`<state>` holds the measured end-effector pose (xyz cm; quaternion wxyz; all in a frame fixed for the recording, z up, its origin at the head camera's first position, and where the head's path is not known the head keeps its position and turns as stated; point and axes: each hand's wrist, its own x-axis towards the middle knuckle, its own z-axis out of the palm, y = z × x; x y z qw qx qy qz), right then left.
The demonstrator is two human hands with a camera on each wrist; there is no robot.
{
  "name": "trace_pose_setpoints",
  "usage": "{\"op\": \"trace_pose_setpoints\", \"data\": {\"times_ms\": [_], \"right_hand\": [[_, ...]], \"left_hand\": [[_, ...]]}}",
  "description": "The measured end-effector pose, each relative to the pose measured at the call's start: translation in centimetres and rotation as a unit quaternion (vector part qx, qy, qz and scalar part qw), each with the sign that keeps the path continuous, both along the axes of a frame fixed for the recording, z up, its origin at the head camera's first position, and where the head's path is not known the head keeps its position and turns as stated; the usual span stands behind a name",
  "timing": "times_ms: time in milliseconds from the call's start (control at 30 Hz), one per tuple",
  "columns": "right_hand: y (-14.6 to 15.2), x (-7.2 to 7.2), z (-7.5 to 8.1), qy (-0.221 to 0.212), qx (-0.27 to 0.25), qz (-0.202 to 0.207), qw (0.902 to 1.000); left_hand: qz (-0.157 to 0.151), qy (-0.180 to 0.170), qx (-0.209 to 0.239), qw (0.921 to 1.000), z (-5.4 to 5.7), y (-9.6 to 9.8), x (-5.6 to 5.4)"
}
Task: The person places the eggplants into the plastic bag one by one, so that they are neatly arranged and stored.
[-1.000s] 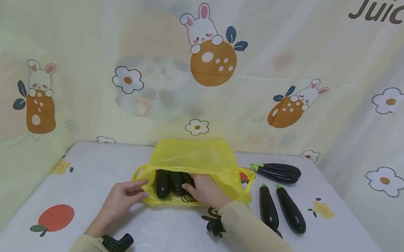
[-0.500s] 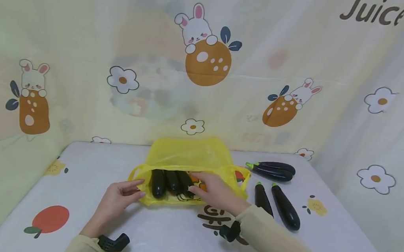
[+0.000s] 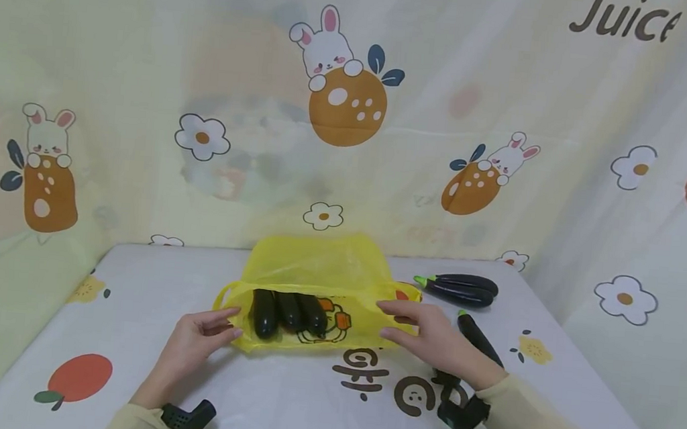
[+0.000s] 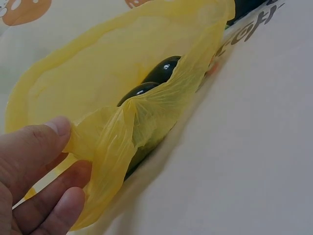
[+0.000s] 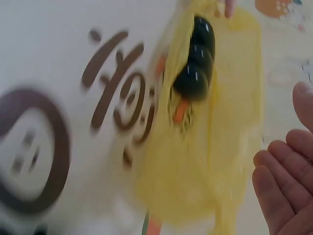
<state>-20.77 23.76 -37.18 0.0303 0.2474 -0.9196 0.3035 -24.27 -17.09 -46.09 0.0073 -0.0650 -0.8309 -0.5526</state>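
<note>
A yellow plastic bag (image 3: 322, 260) lies on the table with its mouth toward me. Three dark eggplants (image 3: 290, 313) rest side by side in its left half. At the bag's left corner my left hand (image 3: 190, 347) pinches the rim; the left wrist view shows the thin plastic (image 4: 102, 147) between thumb and fingers. My right hand (image 3: 431, 336) is at the right end of the bag, overlapping it in the head view, with fingers extended and nothing held. In the right wrist view its fingers (image 5: 288, 171) are apart from the bag.
Two eggplants (image 3: 458, 292) lie together at the back right of the table. Another eggplant (image 3: 479, 336) lies nearer, partly hidden by my right hand. A printed curtain (image 3: 249, 187) hangs behind the table (image 3: 150, 280).
My right hand has come out of the bag and moved right, leaving the third eggplant beside the other two. My left hand keeps its hold on the bag; the head view has shifted slightly.
</note>
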Motion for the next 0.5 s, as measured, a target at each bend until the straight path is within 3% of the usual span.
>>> {"op": "trace_pose_setpoints", "data": {"times_ms": [200, 500], "right_hand": [[5.2, 1.6, 0.9, 0.012, 0.007, -0.079, 0.9968], [11.5, 3.4, -0.5, 0.037, 0.047, -0.154, 0.9862]], "left_hand": [[0.001, -0.001, 0.004, 1.0000, 0.1, 0.1, -0.1], [0.007, -0.010, 0.002, 0.9999, 0.0, 0.2, 0.0]]}}
